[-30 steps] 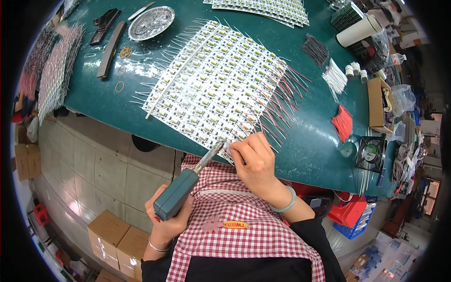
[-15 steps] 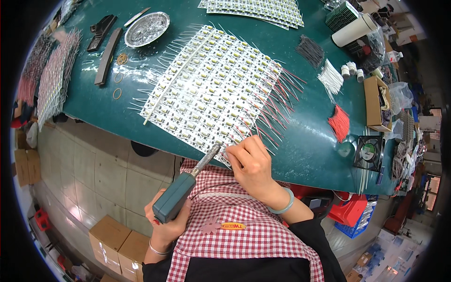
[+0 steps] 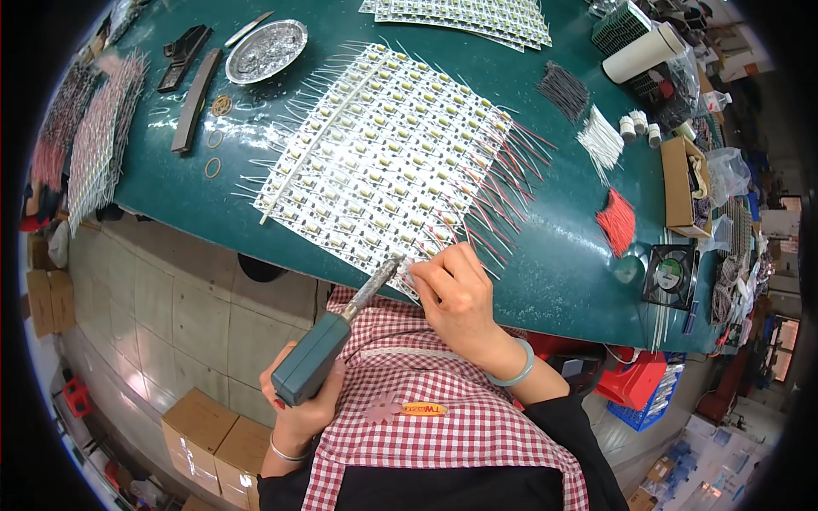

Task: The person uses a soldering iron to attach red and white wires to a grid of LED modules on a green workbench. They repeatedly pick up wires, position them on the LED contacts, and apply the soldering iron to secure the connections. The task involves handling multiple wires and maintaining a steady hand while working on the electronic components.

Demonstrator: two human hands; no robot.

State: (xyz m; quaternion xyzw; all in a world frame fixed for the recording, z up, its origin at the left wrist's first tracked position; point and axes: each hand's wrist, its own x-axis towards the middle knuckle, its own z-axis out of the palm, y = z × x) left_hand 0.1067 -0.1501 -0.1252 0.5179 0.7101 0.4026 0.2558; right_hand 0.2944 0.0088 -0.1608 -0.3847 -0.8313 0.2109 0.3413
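My left hand [image 3: 307,396] is wrapped round a dark green soldering gun [image 3: 313,358]. Its metal tip points up and right, at the near corner of a white circuit board panel [image 3: 375,153] covered in rows of small yellow parts. At that same corner, just right of the tip, my right hand [image 3: 456,294] has its thumb and fingers pinched together; what is between them is too small to make out. Red and white wires [image 3: 503,183] stick out along the panel's right edge, and pale wires fringe its left edge.
Bundles of black [image 3: 562,91], white [image 3: 601,140] and red wires [image 3: 615,223] lie to the right, near a small fan [image 3: 669,275] and cardboard box [image 3: 682,187]. A metal dish [image 3: 267,53], dark bars [image 3: 196,100] and rubber bands [image 3: 213,168] are left. More panels [image 3: 464,21] lie behind.
The soldering gun and my left hand have shifted slightly to the left. My right hand stays pinched at the panel's near corner, almost unmoved.
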